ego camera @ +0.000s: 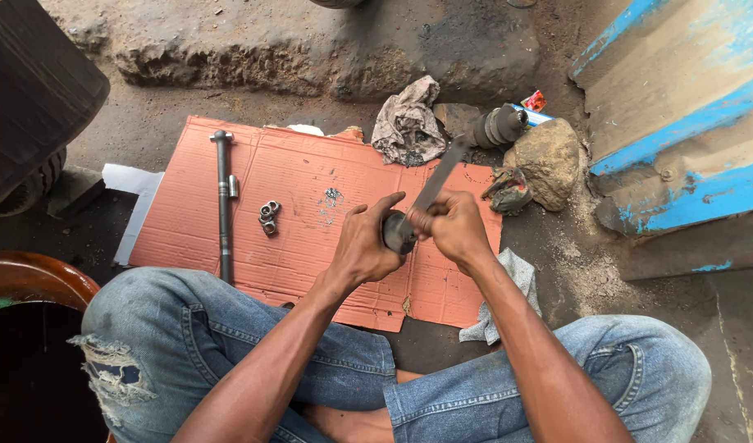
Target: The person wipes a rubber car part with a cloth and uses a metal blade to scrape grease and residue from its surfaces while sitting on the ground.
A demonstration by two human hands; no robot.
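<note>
— What lies at the left of the cardboard sheet (311,172)?

— A long dark metal shaft (223,205), lying lengthwise on it, and just to its right a small metal link piece (268,217).

— And the hands?

— Above the sheet's right part. The left hand (367,246) is curled around a dark round metal part (395,233), thumb up, gripping it. The right hand (452,226) is closed tight on a flat grey blade-like tool (438,176), whose lower end meets the round part.

— Further right?

— A crumpled rag (408,125) beyond the sheet, then a ribbed rubber boot (499,125) beside a rock (547,160) — near a blue-painted wall (680,123).
</note>
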